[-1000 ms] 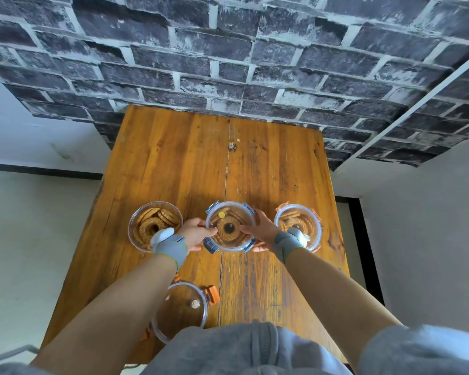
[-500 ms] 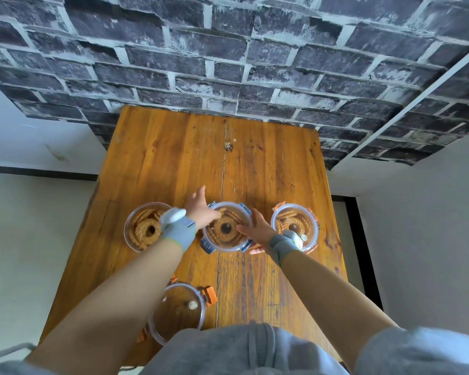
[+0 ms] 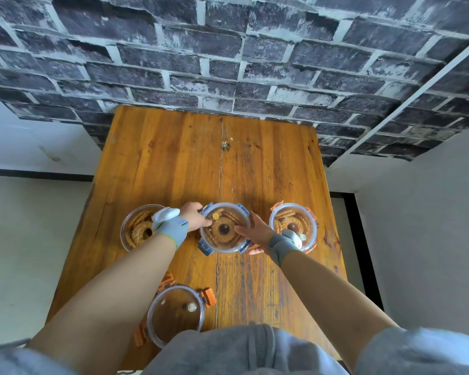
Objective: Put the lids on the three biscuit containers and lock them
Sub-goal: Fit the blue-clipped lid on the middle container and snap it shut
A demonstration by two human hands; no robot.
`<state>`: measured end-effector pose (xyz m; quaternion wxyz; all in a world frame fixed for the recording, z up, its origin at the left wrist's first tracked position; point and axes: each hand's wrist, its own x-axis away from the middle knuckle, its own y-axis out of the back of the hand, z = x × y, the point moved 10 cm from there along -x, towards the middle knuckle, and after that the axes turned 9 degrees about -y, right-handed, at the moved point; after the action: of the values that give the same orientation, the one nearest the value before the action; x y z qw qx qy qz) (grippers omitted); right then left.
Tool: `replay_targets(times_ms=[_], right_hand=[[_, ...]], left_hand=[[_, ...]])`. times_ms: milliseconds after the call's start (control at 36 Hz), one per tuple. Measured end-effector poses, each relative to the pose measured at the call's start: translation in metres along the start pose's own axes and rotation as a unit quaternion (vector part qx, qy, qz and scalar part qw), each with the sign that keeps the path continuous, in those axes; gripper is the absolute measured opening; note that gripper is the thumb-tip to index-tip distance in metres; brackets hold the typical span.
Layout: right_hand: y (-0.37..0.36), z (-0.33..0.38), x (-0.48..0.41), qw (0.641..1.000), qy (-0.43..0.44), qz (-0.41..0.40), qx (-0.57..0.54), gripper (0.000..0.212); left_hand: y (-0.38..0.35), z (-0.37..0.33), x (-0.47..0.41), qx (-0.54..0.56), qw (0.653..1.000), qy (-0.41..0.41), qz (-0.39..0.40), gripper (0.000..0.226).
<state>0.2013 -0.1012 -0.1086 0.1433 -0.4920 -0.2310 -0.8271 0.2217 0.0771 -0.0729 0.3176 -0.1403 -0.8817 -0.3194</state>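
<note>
Both forearms are bare. Each wrist carries a grey fabric wristband (image 3: 173, 230) with a white, rounded plastic module (image 3: 165, 214) mounted on its top; the left band has a green edge. Grey sleeves (image 3: 417, 353) are pushed up. The torso garment is grey, with a drawstring.

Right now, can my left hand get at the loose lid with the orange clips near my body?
Probably yes: the left hand rests open on the middle container, and bare table lies between it and the loose lid.

table (image 3: 173, 169): glossy varnished wood | containers (image 3: 293, 228): clear plastic | wall (image 3: 228, 50): rough brick
</note>
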Motion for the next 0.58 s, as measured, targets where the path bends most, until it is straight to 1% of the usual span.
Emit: replay_targets(times_ms=[111,194,250,306,361,472,583], right_hand=[[0.000,0.000,0.000,1.000,0.005,-0.002,0.003,0.077],[0.001,0.001,0.001,1.000,0.008,-0.005,0.005,0.075],[0.001,0.002,0.004,1.000,0.014,-0.010,0.007,0.070],[0.001,0.004,0.008,1.000,0.024,-0.014,0.006,0.059],[0.002,0.005,0.010,0.999,0.027,-0.017,0.005,0.053],[0.001,0.005,0.012,0.999,0.041,-0.029,0.004,0.050],[0.001,0.004,0.009,0.998,0.047,-0.042,0.008,0.053]], left_hand=[[-0.004,0.000,0.002,0.010,1.000,0.009,0.013,0.064],[-0.005,0.001,0.005,0.001,1.000,0.009,-0.005,0.062],[-0.002,0.004,0.009,-0.052,0.998,0.011,-0.038,0.061],[0.001,0.008,0.017,-0.113,0.991,0.027,-0.063,0.062],[-0.005,0.016,0.024,-0.133,0.989,0.051,-0.044,0.070],[-0.028,0.032,0.038,-0.046,0.995,0.082,0.042,0.073],[-0.030,0.044,0.037,0.016,0.993,0.097,0.065,0.074]])
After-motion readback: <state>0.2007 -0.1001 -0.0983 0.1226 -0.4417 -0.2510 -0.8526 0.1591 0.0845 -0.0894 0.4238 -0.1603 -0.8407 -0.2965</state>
